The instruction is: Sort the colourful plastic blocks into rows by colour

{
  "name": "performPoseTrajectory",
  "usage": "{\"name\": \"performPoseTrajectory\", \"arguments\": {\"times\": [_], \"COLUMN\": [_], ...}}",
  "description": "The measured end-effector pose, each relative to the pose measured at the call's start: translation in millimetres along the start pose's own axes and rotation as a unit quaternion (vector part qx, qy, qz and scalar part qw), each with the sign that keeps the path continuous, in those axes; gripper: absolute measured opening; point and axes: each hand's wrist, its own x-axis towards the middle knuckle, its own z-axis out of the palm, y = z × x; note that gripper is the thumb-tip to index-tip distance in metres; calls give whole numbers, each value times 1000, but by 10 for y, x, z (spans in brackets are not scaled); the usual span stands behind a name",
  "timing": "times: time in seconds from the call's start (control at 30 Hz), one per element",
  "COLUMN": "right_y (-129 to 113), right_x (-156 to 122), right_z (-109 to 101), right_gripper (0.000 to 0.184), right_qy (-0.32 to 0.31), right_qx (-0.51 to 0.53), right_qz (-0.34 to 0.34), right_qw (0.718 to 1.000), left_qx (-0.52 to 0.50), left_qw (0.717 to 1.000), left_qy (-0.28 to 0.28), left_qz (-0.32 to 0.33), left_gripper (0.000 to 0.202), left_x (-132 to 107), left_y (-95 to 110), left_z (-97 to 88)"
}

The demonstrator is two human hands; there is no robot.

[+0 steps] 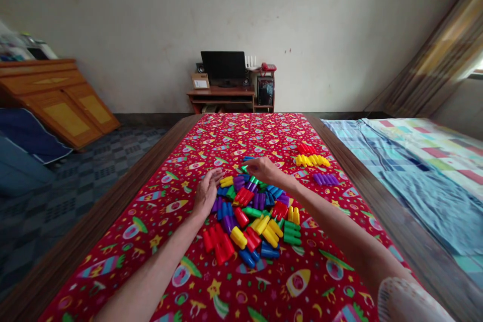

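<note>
A heap of bullet-shaped plastic building blocks [259, 200] in red, yellow, blue, green and purple lies on a red patterned tablecloth [181, 261]. At the heap's left edge rests my left hand [207, 192], its fingers stretched out beside a yellow block [226, 181] and holding nothing. My right hand [263, 169] reaches over the far side, fingers bent in a pinch on a green block [244, 168]. Just beyond its fingertips shows a blue block [248, 158]. To the right, apart from the heap, lie a red row [306, 149], a yellow row [312, 161] and a purple row [326, 179] of blocks.
A bed [411, 176] with checked bedding stands right of the table. Against the far wall is a desk [222, 92] with a monitor [223, 66] and a red telephone [268, 67]. A wooden cabinet [62, 103] stands at the left.
</note>
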Motion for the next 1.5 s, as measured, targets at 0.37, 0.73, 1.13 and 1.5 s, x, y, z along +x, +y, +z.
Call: {"name": "performPoseTrajectory", "arguments": {"times": [0.37,0.73,1.13,1.5], "right_y": [-467,682,1601,1474], "right_x": [-396,-225,-3,-70], "right_z": [108,-615,-967,-1023], "right_gripper": [51,42,38,37], "right_qy": [-119,37,-162,-139], "right_qx": [-152,-129,-317,-301], "right_qz": [-48,17,37,33], "right_qw": [980,991,934,943], "left_qx": [86,89,88,122], "left_qw": [996,996,996,992], "left_qy": [-12,-11,-13,-19], "left_qz": [23,8,17,14], "left_gripper": [36,37,36,38], "left_x": [3,-18,37,-15], "left_y": [74,127,40,123], "left_z": [-24,0,-10,-12]}}
